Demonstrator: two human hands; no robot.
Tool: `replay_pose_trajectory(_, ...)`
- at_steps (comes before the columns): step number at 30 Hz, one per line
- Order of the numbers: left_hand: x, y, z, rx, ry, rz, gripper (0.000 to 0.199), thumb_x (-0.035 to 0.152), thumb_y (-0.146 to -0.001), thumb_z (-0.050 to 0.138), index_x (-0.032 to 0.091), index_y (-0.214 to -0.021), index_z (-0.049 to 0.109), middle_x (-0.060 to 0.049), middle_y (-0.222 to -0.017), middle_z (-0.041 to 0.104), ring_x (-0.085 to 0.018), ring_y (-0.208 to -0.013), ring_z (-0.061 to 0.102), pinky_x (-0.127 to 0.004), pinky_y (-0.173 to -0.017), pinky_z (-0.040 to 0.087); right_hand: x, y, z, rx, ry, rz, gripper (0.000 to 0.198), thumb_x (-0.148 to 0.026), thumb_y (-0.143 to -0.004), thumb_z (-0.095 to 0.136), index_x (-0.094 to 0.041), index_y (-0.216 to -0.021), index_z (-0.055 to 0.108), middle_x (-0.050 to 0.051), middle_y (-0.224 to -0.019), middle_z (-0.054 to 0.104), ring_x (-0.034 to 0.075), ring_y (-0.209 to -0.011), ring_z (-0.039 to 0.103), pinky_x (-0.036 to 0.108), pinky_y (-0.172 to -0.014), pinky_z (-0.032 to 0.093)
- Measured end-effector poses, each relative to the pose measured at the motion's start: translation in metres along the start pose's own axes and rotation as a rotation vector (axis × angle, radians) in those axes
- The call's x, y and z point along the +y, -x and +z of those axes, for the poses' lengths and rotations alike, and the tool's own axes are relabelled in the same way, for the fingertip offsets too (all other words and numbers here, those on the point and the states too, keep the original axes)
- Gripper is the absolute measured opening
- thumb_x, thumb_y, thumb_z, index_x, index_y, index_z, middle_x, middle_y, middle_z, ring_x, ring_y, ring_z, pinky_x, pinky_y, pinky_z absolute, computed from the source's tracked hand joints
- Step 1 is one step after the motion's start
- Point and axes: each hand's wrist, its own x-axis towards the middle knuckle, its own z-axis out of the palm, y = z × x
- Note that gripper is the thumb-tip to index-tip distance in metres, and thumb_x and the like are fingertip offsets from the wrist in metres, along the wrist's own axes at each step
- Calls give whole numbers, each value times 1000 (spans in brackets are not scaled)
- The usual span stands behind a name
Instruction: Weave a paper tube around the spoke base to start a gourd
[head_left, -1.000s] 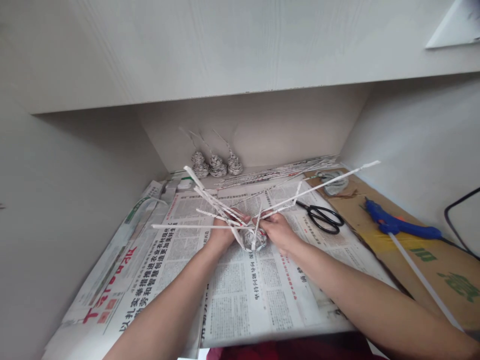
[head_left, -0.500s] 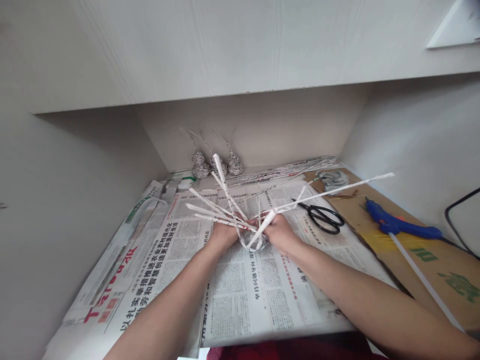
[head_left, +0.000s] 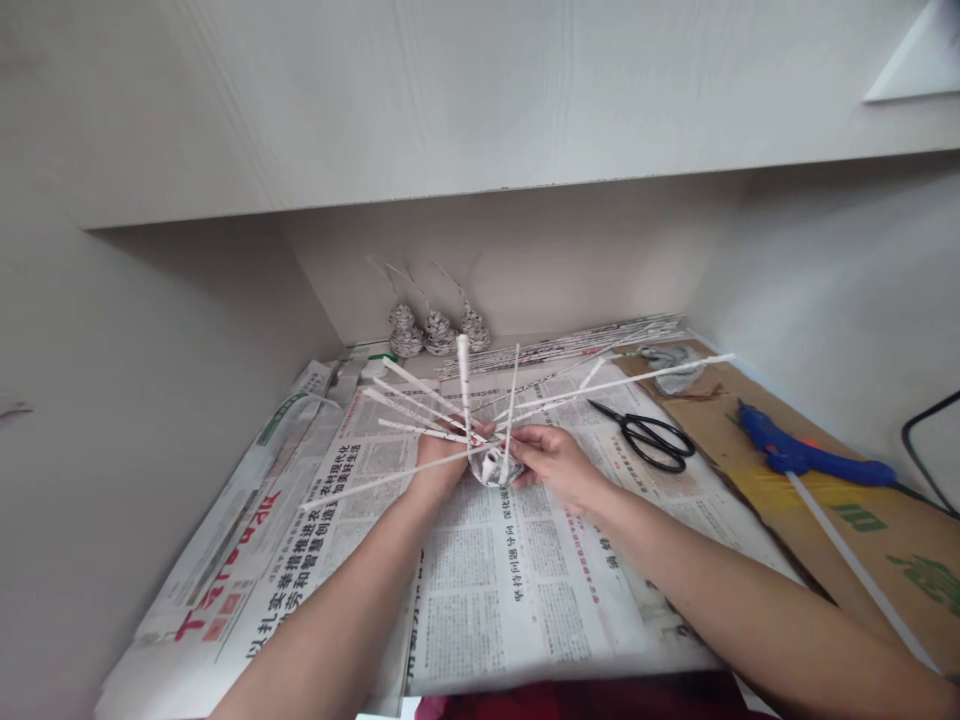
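A small woven piece made of rolled newspaper (head_left: 491, 470) is held low over the middle of the newspaper sheets. Several paper tubes fan out from it, one long tube (head_left: 637, 384) reaching far to the right and another slanting left. My left hand (head_left: 441, 462) grips the piece's left side, its fingertips partly hidden behind the tubes. On the opposite side my right hand (head_left: 553, 462) has its thumb and fingers closed on the rim, close to an upright tube (head_left: 512, 410).
Black-handled scissors (head_left: 651, 440) lie to the right. Beyond them a blue glue gun (head_left: 810, 450) rests on cardboard (head_left: 832, 555). Three woven gourd shapes (head_left: 439, 332) stand by the back wall, beside a bundle of paper tubes (head_left: 570, 345). An overhanging white panel (head_left: 480, 110) spans the top.
The woven piece has turned between my hands. A tube that stood toward me at its right now slants out to the left, and my right hand's fingers have shifted on the rim.
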Motion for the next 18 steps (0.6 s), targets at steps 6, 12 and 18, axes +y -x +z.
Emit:
replay_pose_trajectory(6, 5, 5, 4, -65, 118, -95, 26, 34, -61, 70, 11, -73, 66, -6, -64, 65, -14, -54, 56, -25, -50, 43, 7, -5, -3, -17, 102, -55, 25, -31, -67, 69, -15, -87, 66, 5, -83, 67, 14, -63, 62, 26, -48, 55)
replay_pose_trajectory(12, 3, 4, 5, -38, 31, -76, 20, 30, -59, 70, 12, -64, 63, -5, -61, 64, -15, -55, 57, -26, -52, 44, 8, -4, -9, 46, 452, -182, 22, -39, -71, 63, -19, -79, 68, 3, -74, 68, 15, -60, 61, 24, -49, 47)
replay_pose_trajectory(18, 7, 4, 5, -109, -87, -16, 18, 28, -57, 70, 12, -64, 66, -4, -61, 64, -15, -55, 56, -24, -52, 43, -8, 6, -14, 242, 805, -408, 24, -39, -69, 64, -19, -57, 60, -3, -48, 54, 11, -46, 49, 23, -45, 33)
